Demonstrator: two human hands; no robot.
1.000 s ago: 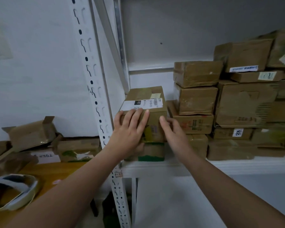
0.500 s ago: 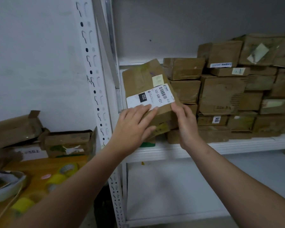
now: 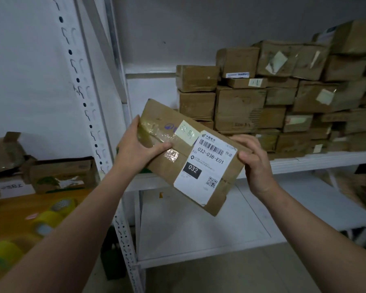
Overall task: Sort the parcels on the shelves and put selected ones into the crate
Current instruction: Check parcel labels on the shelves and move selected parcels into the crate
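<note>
Gripping the parcel (image 3: 178, 163) by its two short ends — left hand (image 3: 135, 145) curled over the taped end, right hand (image 3: 255, 163) round the labelled end — the person holds it tilted, clear of the shelf (image 3: 325, 158). It looks stiff and light; the glossy tape (image 3: 154, 132) may slip, so bare card edges seem safer.

A white metal shelf (image 3: 325, 159) carries stacked brown cardboard parcels (image 3: 239, 108). Beside it, a wooden table (image 3: 9, 216) holds yellowish tape rolls (image 3: 49, 218) and what look like opened cartons (image 3: 61, 174).

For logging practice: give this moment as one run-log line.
parcel: held tilted, label 032-038-E01 | left hand: grips left end | right hand: grips right end
</note>
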